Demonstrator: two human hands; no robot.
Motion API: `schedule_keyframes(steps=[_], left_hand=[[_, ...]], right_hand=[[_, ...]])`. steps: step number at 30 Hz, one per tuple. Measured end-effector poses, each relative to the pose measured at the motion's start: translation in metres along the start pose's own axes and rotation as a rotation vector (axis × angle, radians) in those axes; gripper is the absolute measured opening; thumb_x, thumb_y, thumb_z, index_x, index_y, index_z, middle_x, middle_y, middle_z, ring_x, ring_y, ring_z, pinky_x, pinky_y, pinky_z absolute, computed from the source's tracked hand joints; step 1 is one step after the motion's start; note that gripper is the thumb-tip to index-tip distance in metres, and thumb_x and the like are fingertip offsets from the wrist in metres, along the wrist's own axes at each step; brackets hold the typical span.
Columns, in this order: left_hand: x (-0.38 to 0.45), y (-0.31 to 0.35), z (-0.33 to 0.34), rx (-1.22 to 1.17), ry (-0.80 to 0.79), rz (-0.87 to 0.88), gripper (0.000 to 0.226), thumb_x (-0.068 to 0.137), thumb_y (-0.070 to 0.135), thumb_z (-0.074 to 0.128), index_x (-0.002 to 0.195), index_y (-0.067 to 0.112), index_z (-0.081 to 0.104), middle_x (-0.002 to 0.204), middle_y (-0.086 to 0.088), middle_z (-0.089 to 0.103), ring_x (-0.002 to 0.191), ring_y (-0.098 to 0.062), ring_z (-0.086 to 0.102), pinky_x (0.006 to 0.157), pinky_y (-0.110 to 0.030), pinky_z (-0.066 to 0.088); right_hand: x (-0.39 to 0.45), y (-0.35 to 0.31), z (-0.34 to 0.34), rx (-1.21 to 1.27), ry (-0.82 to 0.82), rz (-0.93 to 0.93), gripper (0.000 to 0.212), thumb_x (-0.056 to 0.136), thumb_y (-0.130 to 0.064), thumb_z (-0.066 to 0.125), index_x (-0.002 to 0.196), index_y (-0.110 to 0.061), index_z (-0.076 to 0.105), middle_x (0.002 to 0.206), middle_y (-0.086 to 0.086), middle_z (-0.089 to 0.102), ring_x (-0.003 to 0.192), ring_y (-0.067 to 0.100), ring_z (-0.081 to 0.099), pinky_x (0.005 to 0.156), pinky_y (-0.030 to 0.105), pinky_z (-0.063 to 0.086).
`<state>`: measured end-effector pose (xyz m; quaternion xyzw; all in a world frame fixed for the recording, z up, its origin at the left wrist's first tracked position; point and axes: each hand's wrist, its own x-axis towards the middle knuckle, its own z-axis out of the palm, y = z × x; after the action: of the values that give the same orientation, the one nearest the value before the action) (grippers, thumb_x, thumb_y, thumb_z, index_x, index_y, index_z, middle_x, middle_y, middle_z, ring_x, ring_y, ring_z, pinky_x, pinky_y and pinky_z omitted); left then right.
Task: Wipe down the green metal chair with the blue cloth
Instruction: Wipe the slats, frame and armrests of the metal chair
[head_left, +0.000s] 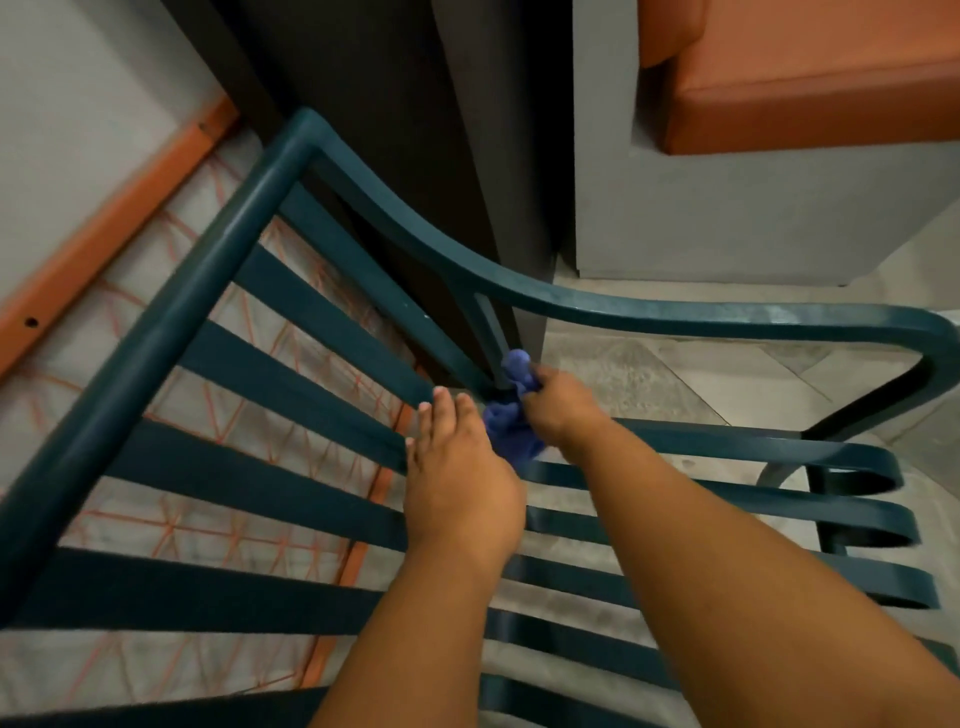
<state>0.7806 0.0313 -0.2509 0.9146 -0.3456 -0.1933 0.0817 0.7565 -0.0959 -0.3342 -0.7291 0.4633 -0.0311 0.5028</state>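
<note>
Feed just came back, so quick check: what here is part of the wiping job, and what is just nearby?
Job:
green metal chair
blue cloth, gripped by right hand
left hand, resting on the slats

Nearby:
orange cushion
dark post
orange-framed panel

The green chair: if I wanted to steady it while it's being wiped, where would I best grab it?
Probably the green chair's thick rounded top rail, gripped from above: it lies bare, while the right hand wraps the blue cloth around the armrest post and the left hand rests on the slats.
</note>
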Motion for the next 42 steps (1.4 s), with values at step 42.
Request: schedule_keyframes(steps=[42], left_hand=[[-0.033,-0.046,-0.175,0.009,0.423,0.029,0.058,0.095,0.006,0.037,0.151,0.016,0.025,0.159,0.0,0.02,0.145,-0.014,0.018,0.117,-0.029,0.011]], right_hand=[[-0.104,-0.174,0.039,0.227,0.198,-0.745,0.062,0.085,0.009,0.05,0.143,-0.011,0.038,0.151,0.01,0.034,0.141,0.018,0.029,0.112,0.009,0.008]])
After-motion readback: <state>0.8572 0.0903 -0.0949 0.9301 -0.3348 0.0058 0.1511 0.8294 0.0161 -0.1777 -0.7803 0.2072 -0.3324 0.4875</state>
